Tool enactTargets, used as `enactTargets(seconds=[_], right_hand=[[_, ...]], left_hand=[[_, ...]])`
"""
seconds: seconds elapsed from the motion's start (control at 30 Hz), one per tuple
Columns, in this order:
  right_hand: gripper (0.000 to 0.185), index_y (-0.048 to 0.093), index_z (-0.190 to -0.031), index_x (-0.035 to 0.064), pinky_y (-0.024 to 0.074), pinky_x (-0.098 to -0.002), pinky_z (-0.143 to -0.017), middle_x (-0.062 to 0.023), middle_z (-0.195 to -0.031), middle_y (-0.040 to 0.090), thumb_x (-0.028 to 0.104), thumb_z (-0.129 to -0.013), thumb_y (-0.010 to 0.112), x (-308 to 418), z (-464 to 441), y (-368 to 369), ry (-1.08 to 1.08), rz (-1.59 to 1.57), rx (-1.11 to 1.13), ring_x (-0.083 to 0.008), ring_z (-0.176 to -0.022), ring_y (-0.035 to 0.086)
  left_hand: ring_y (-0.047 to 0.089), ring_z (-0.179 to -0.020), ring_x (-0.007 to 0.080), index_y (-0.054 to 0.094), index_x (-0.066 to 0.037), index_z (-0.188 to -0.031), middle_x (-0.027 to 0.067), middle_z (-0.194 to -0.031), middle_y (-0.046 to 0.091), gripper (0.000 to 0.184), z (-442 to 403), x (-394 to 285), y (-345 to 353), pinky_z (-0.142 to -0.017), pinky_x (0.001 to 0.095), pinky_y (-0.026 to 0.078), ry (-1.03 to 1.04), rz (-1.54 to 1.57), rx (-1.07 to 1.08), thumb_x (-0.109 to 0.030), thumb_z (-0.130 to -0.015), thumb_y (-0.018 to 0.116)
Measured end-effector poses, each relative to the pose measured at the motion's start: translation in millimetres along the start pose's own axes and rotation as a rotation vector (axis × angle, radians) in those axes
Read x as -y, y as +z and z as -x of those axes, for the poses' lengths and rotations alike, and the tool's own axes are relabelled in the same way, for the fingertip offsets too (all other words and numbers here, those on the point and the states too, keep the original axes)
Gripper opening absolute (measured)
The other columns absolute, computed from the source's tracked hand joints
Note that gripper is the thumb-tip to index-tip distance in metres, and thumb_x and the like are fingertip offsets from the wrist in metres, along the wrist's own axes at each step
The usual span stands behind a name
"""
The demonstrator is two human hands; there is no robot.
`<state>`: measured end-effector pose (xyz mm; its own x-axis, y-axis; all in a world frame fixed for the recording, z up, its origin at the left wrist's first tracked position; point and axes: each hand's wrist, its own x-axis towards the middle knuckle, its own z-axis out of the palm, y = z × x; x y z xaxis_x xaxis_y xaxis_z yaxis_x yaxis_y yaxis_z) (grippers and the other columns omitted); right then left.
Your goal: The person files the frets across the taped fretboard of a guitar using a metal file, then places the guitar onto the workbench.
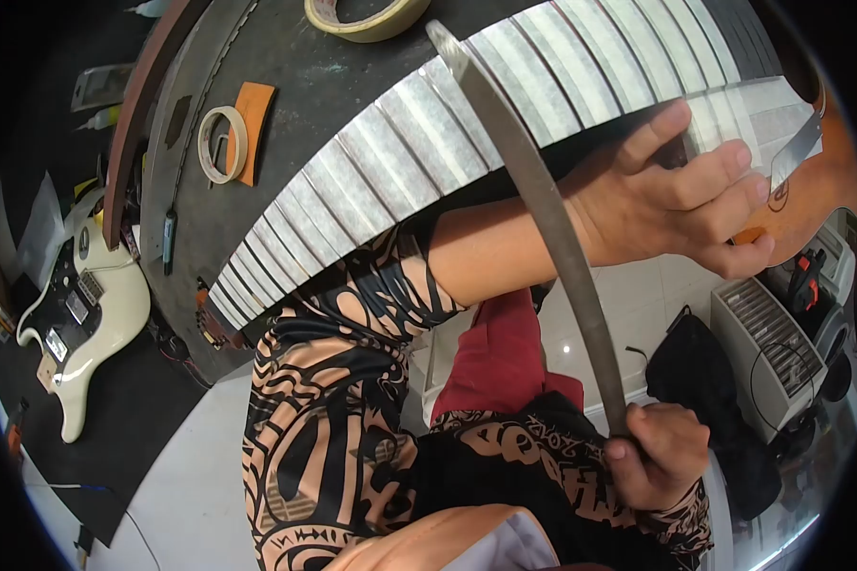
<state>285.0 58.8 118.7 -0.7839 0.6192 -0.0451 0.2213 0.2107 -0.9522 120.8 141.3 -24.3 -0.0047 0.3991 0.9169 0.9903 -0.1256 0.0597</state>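
A long metal file [552, 209] slants across a guitar neck [400, 143] whose fretboard is covered in strips of silvery-white tape, with dark frets showing between them. The file's far end reaches past the upper edge of the neck. My right hand [662, 455] is closed around its near end, low in front of my body. My left hand [700, 190] is beside the body end of the neck, fingers apart, touching the taped edge. Near those fingers, a shiny metal piece [796, 152] lies by the orange-brown guitar body [818, 205]. The headstock [214, 324] is at lower left.
On the dark workbench [300, 95] are a large tape roll [371, 24], a smaller roll [222, 145], an orange piece [255, 119] and a marker-like pen [169, 241]. A cream electric guitar body [119, 309] lies at left. A grey slatted unit [766, 347] stands at right.
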Motion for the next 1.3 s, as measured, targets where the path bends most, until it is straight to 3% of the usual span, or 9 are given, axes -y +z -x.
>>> enactTargets(seconds=[0.4, 0.53, 0.63, 0.7, 0.8, 0.9, 0.97, 1.2, 1.3], right_hand=[[0.056, 0.063, -0.12, 0.0022, 0.0411, -0.0305, -0.044, -0.0037, -0.058, 0.052, -0.003, -0.066, 0.073, 1.1, 41.1, 27.5, -0.014, 0.256, -0.005, -0.0184, -0.045, 0.051], [0.056, 0.061, -0.122, 0.0009, 0.0412, -0.0308, -0.043, -0.004, -0.057, 0.051, -0.004, -0.067, 0.071, 6.5, 34.6, 29.8, -0.031, 0.331, -0.009, -0.0192, -0.044, 0.051], [0.053, 0.061, -0.122, -0.0001, 0.0405, -0.0306, -0.042, -0.0038, -0.056, 0.051, -0.004, -0.07, 0.07, 15.4, -4.8, 35.8, -0.029, 0.381, -0.008, -0.0179, -0.043, 0.05], [0.046, 0.063, -0.121, 0.0004, 0.0474, -0.0284, -0.054, -0.0116, -0.066, 0.062, -0.003, -0.076, 0.067, 31.4, -50.5, 42.8, 0.103, 0.418, 0.023, -0.0235, -0.052, 0.06], [0.044, 0.061, -0.126, 0.0022, 0.0452, -0.0235, -0.053, -0.0107, -0.063, 0.06, -0.002, -0.082, 0.064, 35.3, -122.6, 48.6, 0.091, 0.514, 0.072, -0.019, -0.05, 0.059], [0.047, 0.061, -0.127, 0.0037, 0.0419, -0.0306, -0.044, -0.0101, -0.057, 0.053, -0.002, -0.08, 0.067, 31.2, -141.9, 50.2, -0.079, 0.365, -0.077, -0.0198, -0.043, 0.051], [0.047, 0.061, -0.126, 0.0038, 0.0436, -0.0301, -0.046, -0.0116, -0.058, 0.054, -0.002, -0.08, 0.067, 35.6, -122.2, 48.7, 0.123, 0.337, -0.044, -0.0197, -0.045, 0.054], [0.051, 0.062, -0.121, 0.0016, 0.0477, -0.0305, -0.048, -0.0077, -0.064, 0.06, -0.004, -0.071, 0.071, -0.8, 30.7, 35.1, -0.012, 0.397, -0.027, -0.0215, -0.048, 0.057], [0.05, 0.063, -0.119, 0.0007, 0.0464, -0.0295, -0.047, -0.0076, -0.064, 0.059, -0.005, -0.07, 0.071, 1.1, 39.3, 33.6, -0.004, 0.375, -0.02, -0.0213, -0.047, 0.055]], left_hand=[[0.037, -0.127, 0.017, 0.032, -0.036, -0.114, -0.0039, -0.12, 0.04, 0.046, 1.6, 14.4, -5.1, -0.11, 0.0567, 0.028, 0.034, 0.021, 0.021, -0.028, -0.082, 0.064], [0.038, -0.126, 0.0164, 0.04, -0.041, -0.117, -0.0065, -0.124, 0.041, 0.043, 1.0, 14.9, -6.8, -0.111, 0.0579, 0.024, 0.086, -0.008, 0.059, -0.038, -0.082, 0.064], [0.038, -0.127, 0.0163, 0.037, -0.04, -0.12, -0.0061, -0.124, 0.041, 0.045, 1.0, 12.6, -6.8, -0.111, 0.0569, 0.024, 0.083, -0.027, 0.071, -0.038, -0.083, 0.063], [0.038, -0.128, 0.0165, 0.036, -0.039, -0.122, -0.0056, -0.125, 0.041, 0.046, 0.9, 8.7, -6.0, -0.111, 0.0562, 0.025, 0.067, 0.005, 0.081, -0.036, -0.084, 0.062], [0.036, -0.129, 0.0172, 0.033, -0.038, -0.127, -0.0055, -0.128, 0.04, 0.051, 0.9, 9.8, -11.8, -0.112, 0.0556, 0.025, 0.087, 0.012, 0.122, -0.031, -0.086, 0.061], [0.036, -0.13, 0.0176, 0.031, -0.037, -0.129, -0.0057, -0.13, 0.039, 0.052, -1.7, 11.6, -17.1, -0.113, 0.0553, 0.024, 0.089, 0.02, 0.145, -0.029, -0.087, 0.061], [0.035, -0.13, 0.0178, 0.031, -0.037, -0.13, -0.0058, -0.13, 0.039, 0.053, -3.0, 11.1, -14.8, -0.113, 0.0553, 0.024, 0.082, 0.01, 0.143, -0.029, -0.087, 0.061], [0.035, -0.13, 0.0144, 0.036, -0.036, -0.119, -0.0077, -0.122, 0.042, 0.044, -2.8, 7.6, -8.3, -0.114, 0.0524, 0.024, 0.034, 0.025, 0.074, -0.031, -0.084, 0.062], [0.036, -0.129, 0.0143, 0.036, -0.036, -0.119, -0.0082, -0.122, 0.042, 0.044, -2.7, 5.8, -8.1, -0.114, 0.0519, 0.024, 0.007, 0.061, 0.068, -0.031, -0.084, 0.062]])
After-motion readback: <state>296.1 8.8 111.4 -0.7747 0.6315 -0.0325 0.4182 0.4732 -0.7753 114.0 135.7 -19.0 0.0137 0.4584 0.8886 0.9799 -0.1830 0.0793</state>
